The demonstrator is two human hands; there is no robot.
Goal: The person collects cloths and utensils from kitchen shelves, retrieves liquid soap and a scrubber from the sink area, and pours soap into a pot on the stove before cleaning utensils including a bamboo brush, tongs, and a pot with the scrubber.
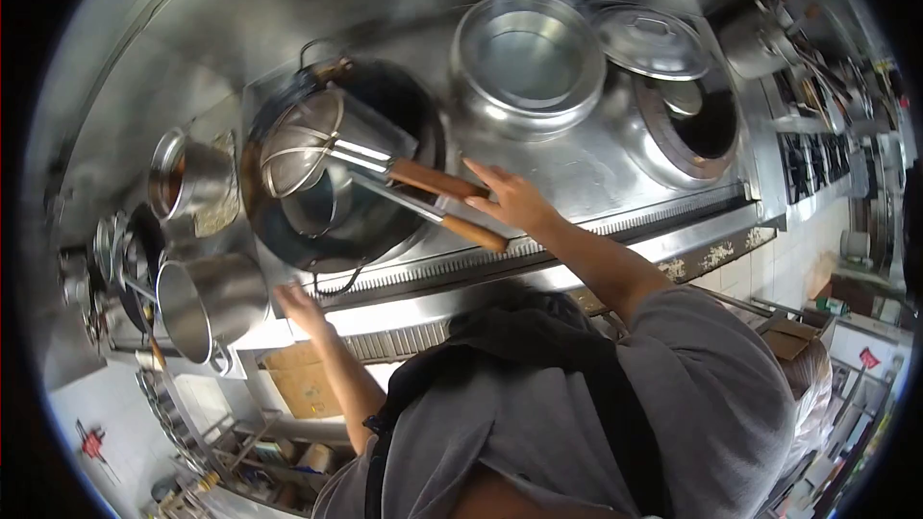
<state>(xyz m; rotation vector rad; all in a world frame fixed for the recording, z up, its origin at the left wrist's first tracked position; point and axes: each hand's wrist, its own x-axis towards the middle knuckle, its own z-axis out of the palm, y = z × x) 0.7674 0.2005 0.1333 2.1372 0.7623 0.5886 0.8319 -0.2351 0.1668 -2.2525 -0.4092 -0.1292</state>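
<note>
My right hand [514, 202] is at the end of a wire strainer's wooden handle [433, 178], its fingers stretched out and not wrapped round it. The strainer's basket [303, 139] lies over a large dark wok [375, 240]. A ladle [312, 207] rests in the wok, its own wooden handle [474, 233] sticking out over the near rim below my right hand. My left hand [303, 308] is held with fingers apart, holding nothing, between the wok's near loop handle [341, 284] and a tall steel pot [236, 293].
A wide steel pot [529, 120] with liquid stands right of the wok. Beside it a steel lid [654, 38] leans partly over another open pot [663, 159]. A smaller pot [197, 178] stands left. A slotted drain [615, 223] runs along the stove's front.
</note>
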